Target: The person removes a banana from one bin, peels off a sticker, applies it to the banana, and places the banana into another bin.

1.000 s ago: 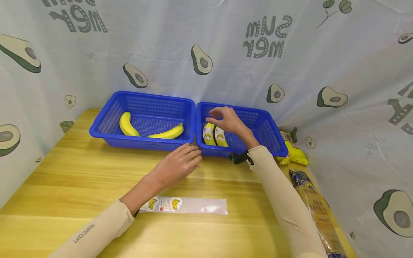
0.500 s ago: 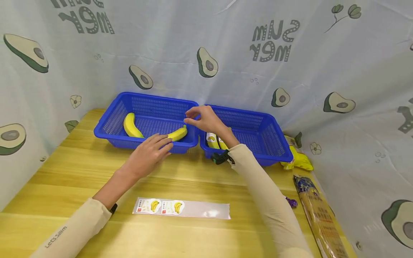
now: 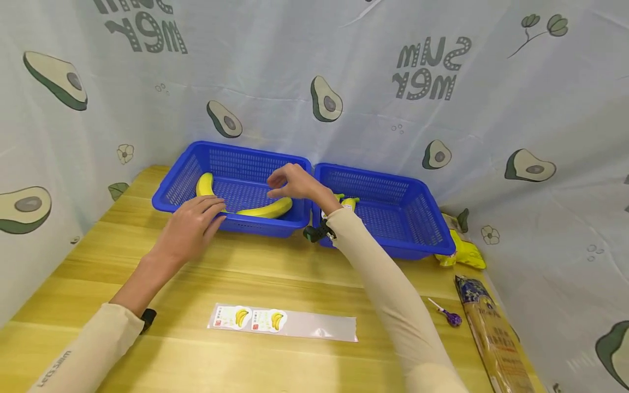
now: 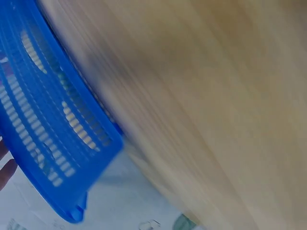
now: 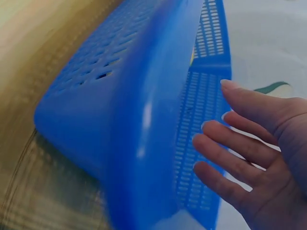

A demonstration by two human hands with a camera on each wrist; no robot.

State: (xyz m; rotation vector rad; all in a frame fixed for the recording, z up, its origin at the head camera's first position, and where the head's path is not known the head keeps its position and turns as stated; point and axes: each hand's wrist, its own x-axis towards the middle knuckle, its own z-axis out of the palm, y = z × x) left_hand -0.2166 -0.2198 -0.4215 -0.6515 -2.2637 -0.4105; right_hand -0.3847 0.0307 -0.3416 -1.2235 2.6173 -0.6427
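Avocado-printed curtain (image 3: 275, 65) is hanging behind and beside a wooden table (image 3: 118, 243). At far left, the left hand (image 3: 189, 226) is hovering at the front rim of the left basket (image 3: 241, 148), its fingers loosely bent and pinching nothing visible; whether they are touching the rim, I cannot tell. Just beyond them, one banana (image 3: 204, 184) is leaning near the basket's left end, partly covered by the fingers. Another banana (image 3: 270, 209) is lying along the front wall, its curve probably letting it settle there. Nearer the person, a sticker strip (image 3: 324, 326) is lying flat, presumably keeping its two banana labels (image 3: 269, 321) face up and within reach. Over the left basket's right end, the right hand (image 3: 292, 183) is hanging with fingers spread apart and gripping nothing. Snug beside, the right basket (image 3: 437, 240) is holding two more bananas (image 3: 349, 204), half hidden behind the right forearm. Farther right, a lollipop (image 3: 452, 319), yellow packet (image 3: 467, 251) and noodle bag (image 3: 496, 338) are sitting aside, seemingly leaving the middle for working.
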